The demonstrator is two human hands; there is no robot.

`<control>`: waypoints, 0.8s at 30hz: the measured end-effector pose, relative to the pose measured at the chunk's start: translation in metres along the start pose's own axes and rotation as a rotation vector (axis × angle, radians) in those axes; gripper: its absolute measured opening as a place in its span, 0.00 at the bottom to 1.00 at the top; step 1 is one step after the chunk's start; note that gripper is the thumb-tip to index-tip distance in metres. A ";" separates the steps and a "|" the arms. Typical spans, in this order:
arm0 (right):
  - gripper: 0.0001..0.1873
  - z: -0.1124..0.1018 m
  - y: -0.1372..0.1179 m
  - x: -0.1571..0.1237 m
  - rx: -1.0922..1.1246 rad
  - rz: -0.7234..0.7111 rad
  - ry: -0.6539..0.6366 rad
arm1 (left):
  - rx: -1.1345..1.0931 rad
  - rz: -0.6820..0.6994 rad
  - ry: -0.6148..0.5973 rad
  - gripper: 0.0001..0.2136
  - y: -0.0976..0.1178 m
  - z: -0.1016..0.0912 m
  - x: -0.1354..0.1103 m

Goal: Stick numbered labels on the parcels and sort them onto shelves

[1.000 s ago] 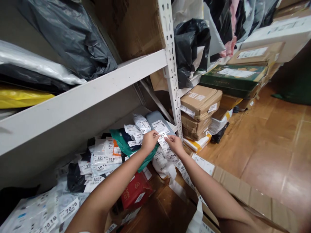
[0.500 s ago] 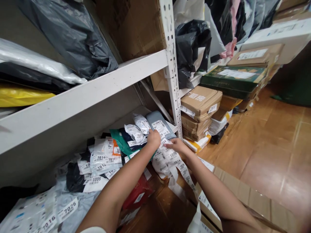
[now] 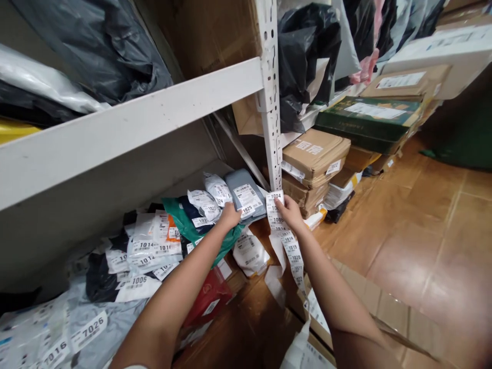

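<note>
My left hand is closed at the lower left corner of a grey plastic parcel, its fingers against the white 1025 label. Whether the fingers grip the label or the parcel is hidden. A strip of numbered label stickers is pinched in my right hand, with 1004 at its top end. The strip hangs down in a curl past my right forearm. Left of the grey parcel lie small white parcels on a green bag. A white parcel lies below, between my arms.
Labelled bags are heaped at the left, under a white shelf beam. A perforated post rises behind my right hand. Cardboard boxes are stacked beyond it. A red package and a carton are nearer me.
My right hand has moved up and right with the label strip, away from the grey parcel. My left hand remains at the parcel's label. The view has shifted slightly.
</note>
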State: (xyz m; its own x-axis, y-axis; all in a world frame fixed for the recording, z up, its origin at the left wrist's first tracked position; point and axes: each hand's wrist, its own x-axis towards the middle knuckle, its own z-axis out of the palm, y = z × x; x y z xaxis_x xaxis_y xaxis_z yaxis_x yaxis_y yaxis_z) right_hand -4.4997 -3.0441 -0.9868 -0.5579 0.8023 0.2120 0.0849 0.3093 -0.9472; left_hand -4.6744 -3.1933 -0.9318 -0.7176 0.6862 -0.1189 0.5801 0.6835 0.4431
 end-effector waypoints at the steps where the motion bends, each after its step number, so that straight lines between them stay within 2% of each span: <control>1: 0.20 0.008 0.002 0.000 -0.011 -0.022 -0.015 | -0.013 -0.015 -0.005 0.19 -0.002 0.002 0.002; 5: 0.19 0.032 0.004 0.001 -0.035 -0.070 -0.049 | -0.046 -0.049 0.002 0.16 -0.003 0.006 0.003; 8: 0.19 0.036 0.007 0.005 -0.070 -0.090 -0.027 | -0.092 -0.047 0.046 0.17 0.001 0.009 -0.001; 11: 0.19 0.036 0.012 0.010 -0.047 -0.137 0.009 | -0.138 -0.037 0.132 0.23 0.012 0.009 -0.013; 14: 0.19 0.042 0.016 0.015 0.001 -0.133 0.021 | -0.207 0.133 0.249 0.24 0.027 0.004 -0.033; 17: 0.20 0.060 0.018 0.019 0.049 -0.112 -0.026 | -0.218 0.315 0.316 0.23 0.036 -0.007 -0.047; 21: 0.20 0.084 0.018 0.025 0.011 -0.143 -0.104 | -0.188 0.212 0.255 0.24 0.027 -0.019 -0.042; 24: 0.19 0.090 0.019 0.027 -0.037 -0.146 -0.122 | -0.134 0.188 0.221 0.24 0.017 -0.025 -0.038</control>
State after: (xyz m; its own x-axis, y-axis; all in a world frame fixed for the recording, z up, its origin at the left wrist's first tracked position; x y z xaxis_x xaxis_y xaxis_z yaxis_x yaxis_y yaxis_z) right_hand -4.5876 -3.0624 -1.0205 -0.6621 0.6804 0.3141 0.0249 0.4388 -0.8982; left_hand -4.6475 -3.2139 -0.8979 -0.6771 0.7171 0.1655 0.6654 0.5005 0.5538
